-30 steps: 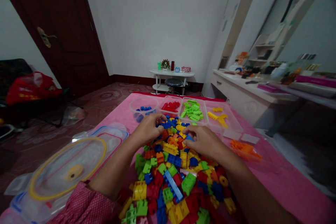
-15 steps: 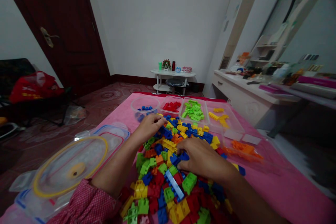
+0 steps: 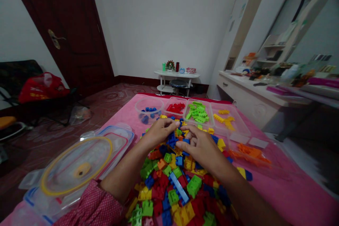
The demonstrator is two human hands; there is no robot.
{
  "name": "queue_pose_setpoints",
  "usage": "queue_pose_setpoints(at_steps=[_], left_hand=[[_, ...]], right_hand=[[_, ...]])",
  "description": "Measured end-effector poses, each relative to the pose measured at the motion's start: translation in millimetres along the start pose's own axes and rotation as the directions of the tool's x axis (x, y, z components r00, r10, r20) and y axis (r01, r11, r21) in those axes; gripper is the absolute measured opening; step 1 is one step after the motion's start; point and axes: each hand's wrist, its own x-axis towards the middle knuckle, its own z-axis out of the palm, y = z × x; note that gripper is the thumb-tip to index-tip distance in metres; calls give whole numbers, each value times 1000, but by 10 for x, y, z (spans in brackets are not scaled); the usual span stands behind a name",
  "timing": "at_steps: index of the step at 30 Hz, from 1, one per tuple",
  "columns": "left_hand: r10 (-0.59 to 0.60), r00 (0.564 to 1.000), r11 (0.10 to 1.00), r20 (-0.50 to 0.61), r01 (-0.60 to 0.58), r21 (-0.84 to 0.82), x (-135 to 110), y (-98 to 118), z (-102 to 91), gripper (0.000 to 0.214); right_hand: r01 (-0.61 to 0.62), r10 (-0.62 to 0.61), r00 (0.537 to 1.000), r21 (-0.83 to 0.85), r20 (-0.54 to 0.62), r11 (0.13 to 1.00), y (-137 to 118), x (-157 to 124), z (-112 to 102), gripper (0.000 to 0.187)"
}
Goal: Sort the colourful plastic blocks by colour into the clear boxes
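A big pile of plastic building bricks point(image 3: 174, 180) in red, blue, green, yellow and orange covers the pink cloth point(image 3: 288, 197) in front of me. My left hand point(image 3: 158, 133) rests on the far end of the pile, fingers curled and pinched over blue bricks. My right hand point(image 3: 198, 145) lies beside it, fingers bent down onto the bricks, its fingertips near the left hand's. What either hand grips is hidden among the pieces.
Beyond the pile stand clear tubs: blue bricks point(image 3: 148, 110), red bricks point(image 3: 175, 107), green bricks point(image 3: 197, 111), yellow bricks point(image 3: 224, 117). Orange bricks point(image 3: 250, 153) lie at the right. Stacked clear lids point(image 3: 79, 164) lie at the left. A desk point(image 3: 251, 93) stands at right.
My right hand has moved forward and left, up to the left hand. The left hand has shifted slightly right. Bricks at the far end of the pile have been shuffled.
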Motion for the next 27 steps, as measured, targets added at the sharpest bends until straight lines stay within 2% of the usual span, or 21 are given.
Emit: queue_pose_setpoints(at_steps=[3,6,10,11,15,17,19,22,25,27], left_hand=[[22,1000,997,-1,-22,-80,-17,64,93,46],[-16,1000,979,-3,15,-204,-59,112,195,47],[-80,972,924,220,156,-350,-133,166,287,58],[-95,965,916,242,180,-359,-144,171,296,59],[-194,953,871,230,276,-406,-141,151,300,57],[-244,943,836,226,323,-444,-132,138,303,53],[-271,945,814,185,327,-480,-125,134,305,50],[-308,949,798,72,298,-524,-83,138,244,42],[-331,940,805,-88,232,-547,72,119,31,36],[-353,898,847,-263,187,-498,254,76,-191,36]], right_hand=[[3,-3,1000,117,-3,993,20,20,45,43],[26,-25,1000,180,-6,983,56,45,51,39],[70,-64,998,278,-30,958,83,64,52,39],[72,-63,997,308,-39,949,81,64,53,39],[3,-1,1000,446,-5,895,48,54,57,52],[-26,13,999,459,30,888,36,49,52,55],[-9,-2,1000,432,26,902,34,50,34,53],[50,-24,997,369,-73,928,42,67,-32,43],[63,-1,981,313,-193,948,39,83,-130,37],[64,11,974,324,-226,944,24,81,-187,37]])
